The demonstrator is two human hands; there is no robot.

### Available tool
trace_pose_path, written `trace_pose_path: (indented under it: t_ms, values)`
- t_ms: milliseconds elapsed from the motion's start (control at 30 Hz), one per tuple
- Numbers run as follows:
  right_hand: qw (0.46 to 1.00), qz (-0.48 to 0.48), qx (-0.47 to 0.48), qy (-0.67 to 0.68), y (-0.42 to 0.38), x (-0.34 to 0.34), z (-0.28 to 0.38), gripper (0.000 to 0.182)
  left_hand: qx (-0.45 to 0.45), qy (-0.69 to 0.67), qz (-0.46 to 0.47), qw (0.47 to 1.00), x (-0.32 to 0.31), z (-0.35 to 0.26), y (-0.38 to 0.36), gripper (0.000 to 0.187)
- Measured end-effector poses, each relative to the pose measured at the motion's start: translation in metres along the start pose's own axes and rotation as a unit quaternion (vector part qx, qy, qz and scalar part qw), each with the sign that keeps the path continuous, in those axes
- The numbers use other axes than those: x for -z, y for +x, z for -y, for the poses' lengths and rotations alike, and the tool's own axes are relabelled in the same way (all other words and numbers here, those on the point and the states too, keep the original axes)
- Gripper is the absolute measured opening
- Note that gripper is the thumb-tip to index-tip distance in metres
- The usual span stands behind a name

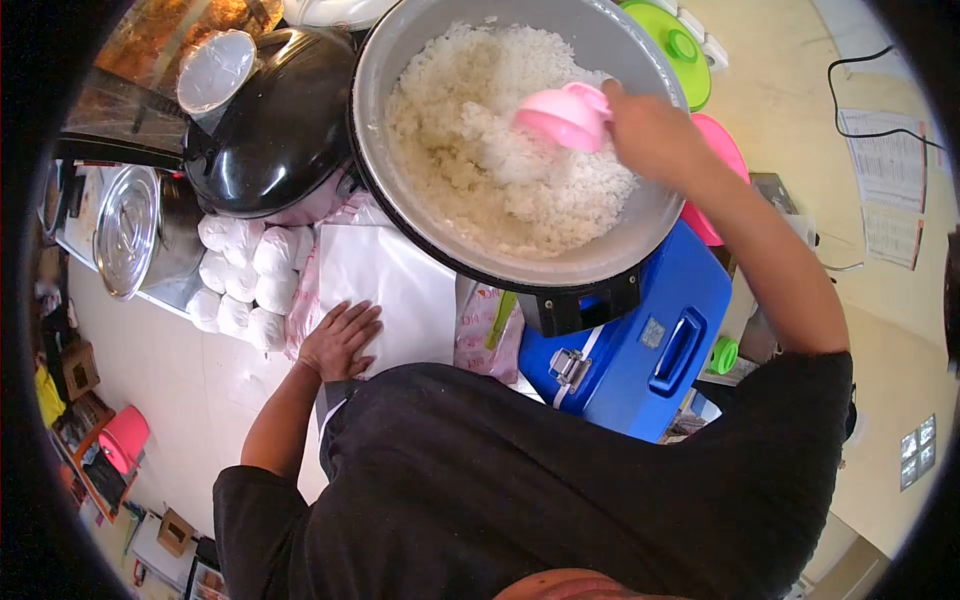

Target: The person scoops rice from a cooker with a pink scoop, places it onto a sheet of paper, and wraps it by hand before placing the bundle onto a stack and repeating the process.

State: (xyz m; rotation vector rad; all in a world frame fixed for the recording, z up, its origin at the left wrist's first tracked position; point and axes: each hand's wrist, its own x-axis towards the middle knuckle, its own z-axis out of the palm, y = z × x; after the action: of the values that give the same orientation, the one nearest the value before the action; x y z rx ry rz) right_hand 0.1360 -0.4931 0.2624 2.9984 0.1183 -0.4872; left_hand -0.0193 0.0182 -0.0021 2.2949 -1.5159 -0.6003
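Note:
My right hand (pixel 650 140) is closed around the handle of a pink plastic cup (pixel 560 118). The cup is tilted over the cooked white rice (pixel 440 160), low against it, inside a big grey pot (pixel 645 60). Whether rice is in the cup cannot be made out. My left hand (pixel 340 342) lies flat with fingers stretched out on the lower left edge of a stack of white paper sheets (pixel 395 285). Left of the sheets sit several white wrapped bundles (pixel 240 275) in rows.
A black lidded pot (pixel 275 120) and a steel lidded pot (pixel 135 230) stand on the left. Below the rice pot is a blue cooler box (pixel 650 340). A green lid (pixel 680 45) lies at the upper right. Behind plastic, orange-brown food (pixel 170 35) shows.

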Motion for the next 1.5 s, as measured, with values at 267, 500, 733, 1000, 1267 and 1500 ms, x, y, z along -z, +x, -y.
trace_pose_path:
  t_ms: [267, 500, 733, 1000, 1267, 1500]
  values:
    - [0.983, 0.15, 0.11, -0.006, -0.038, -0.015, 0.055, 0.025, 0.006, -0.003, 0.007, 1.0, 0.003, -0.001, 0.001, 0.07]
    - [0.972, 0.202, 0.115, -0.014, -0.034, 0.015, 0.061, 0.025, 0.002, 0.004, -0.01, 1.0, 0.001, 0.001, 0.0, 0.07]
    - [0.925, 0.245, 0.23, 0.178, -0.007, 0.018, 0.001, 0.026, 0.002, 0.002, -0.012, 1.0, 0.0, 0.001, -0.001, 0.071]
    - [0.995, -0.01, 0.092, 0.023, -0.024, 0.013, 0.03, 0.028, 0.005, 0.0, -0.012, 1.0, -0.001, 0.001, -0.001, 0.073]
    - [0.997, -0.032, 0.059, -0.023, -0.032, 0.008, 0.002, 0.023, 0.005, 0.001, -0.018, 1.0, 0.003, -0.001, -0.001, 0.068]
    - [0.992, 0.108, 0.04, -0.056, -0.039, 0.008, 0.054, 0.022, -0.005, 0.007, -0.017, 1.0, -0.002, 0.0, 0.0, 0.07]
